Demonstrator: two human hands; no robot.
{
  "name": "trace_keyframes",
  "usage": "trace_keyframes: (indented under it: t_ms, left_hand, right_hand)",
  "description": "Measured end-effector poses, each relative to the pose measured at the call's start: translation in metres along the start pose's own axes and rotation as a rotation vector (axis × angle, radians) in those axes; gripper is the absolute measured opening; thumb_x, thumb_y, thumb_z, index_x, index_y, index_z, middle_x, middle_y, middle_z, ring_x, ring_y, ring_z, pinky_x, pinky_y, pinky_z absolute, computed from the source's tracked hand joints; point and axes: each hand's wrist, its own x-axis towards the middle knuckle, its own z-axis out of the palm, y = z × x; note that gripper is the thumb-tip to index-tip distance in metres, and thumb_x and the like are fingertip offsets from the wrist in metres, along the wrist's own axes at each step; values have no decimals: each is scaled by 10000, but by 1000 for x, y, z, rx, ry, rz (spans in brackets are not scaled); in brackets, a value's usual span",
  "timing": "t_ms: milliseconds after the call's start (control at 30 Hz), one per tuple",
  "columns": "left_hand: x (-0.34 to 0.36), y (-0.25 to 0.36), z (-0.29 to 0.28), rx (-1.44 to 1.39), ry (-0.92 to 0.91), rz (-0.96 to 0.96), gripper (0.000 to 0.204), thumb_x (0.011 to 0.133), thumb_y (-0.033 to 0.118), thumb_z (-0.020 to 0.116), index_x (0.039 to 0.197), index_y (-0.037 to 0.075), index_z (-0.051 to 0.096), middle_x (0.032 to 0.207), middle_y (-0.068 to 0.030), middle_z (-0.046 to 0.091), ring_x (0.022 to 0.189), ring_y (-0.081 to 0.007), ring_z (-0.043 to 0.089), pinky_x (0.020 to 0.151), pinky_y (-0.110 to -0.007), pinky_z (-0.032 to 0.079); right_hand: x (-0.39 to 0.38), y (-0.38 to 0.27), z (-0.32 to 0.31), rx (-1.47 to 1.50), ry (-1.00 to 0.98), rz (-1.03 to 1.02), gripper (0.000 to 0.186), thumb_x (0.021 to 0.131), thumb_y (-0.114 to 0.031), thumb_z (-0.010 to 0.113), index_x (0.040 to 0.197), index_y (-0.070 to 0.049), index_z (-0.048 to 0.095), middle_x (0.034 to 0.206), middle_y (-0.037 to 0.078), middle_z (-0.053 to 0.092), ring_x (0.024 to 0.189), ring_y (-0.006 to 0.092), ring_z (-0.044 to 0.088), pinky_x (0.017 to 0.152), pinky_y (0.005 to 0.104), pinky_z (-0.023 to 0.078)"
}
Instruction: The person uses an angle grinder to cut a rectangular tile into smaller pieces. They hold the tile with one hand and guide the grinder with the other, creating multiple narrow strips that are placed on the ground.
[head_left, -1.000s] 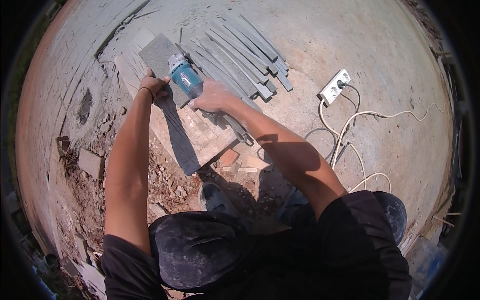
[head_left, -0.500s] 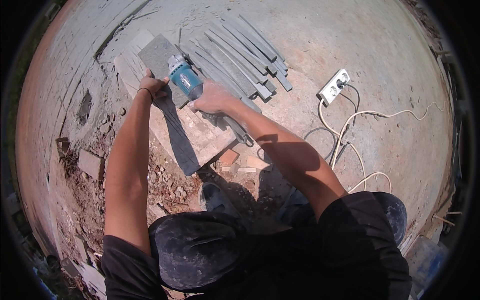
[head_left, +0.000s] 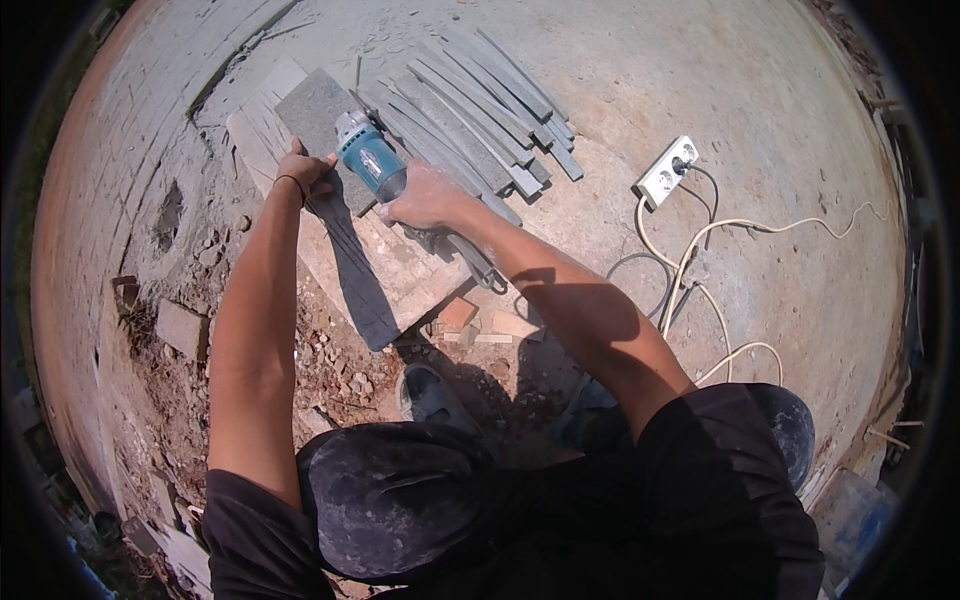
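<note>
A teal angle grinder (head_left: 372,162) with a grey metal head lies across a grey stone slab (head_left: 312,100). My right hand (head_left: 430,197), coated in pale dust, is closed around its rear body. To the left of the grinder head is my left hand (head_left: 306,172), a dark band at its wrist. Its fingers are bent by the slab's left edge, and the fingertips come close to the tool. What they grip, if anything, is hidden. The grinder's disc cannot be made out. Beneath the slab lies a pale, scored board (head_left: 425,292).
Several long grey stone strips (head_left: 470,110) lie side by side beyond the grinder. A white power strip (head_left: 667,172) with a dark plug sits at the right, its cream cable (head_left: 690,252) looping over the concrete. Orange tile pieces (head_left: 458,314), rubble and a broken block (head_left: 182,329) lie nearer.
</note>
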Motion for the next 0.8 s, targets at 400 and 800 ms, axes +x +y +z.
trace_keyframes:
  t_ms: [400, 800]
  left_hand:
    - [-2, 2, 2, -4, -9, -7, 1068, 761, 88, 748, 1486, 199, -28, 1426, -159, 362, 975, -267, 606, 576, -327, 563]
    - [1, 0, 0, -19, -12, -8, 1067, 767, 90, 743, 1485, 215, -36, 1439, -158, 342, 946, -258, 614, 578, -329, 559]
  right_hand:
    - [-1, 4, 1, -25, 9, -9, 816, 610, -400, 734, 1190, 104, 459, 1112, 280, 579, 1028, 366, 588, 872, 399, 472]
    - [-4, 3, -1, 9, -26, 9, 932, 568, -369, 774, 1258, 127, 390, 1169, 287, 550, 1088, 368, 564, 933, 381, 454]
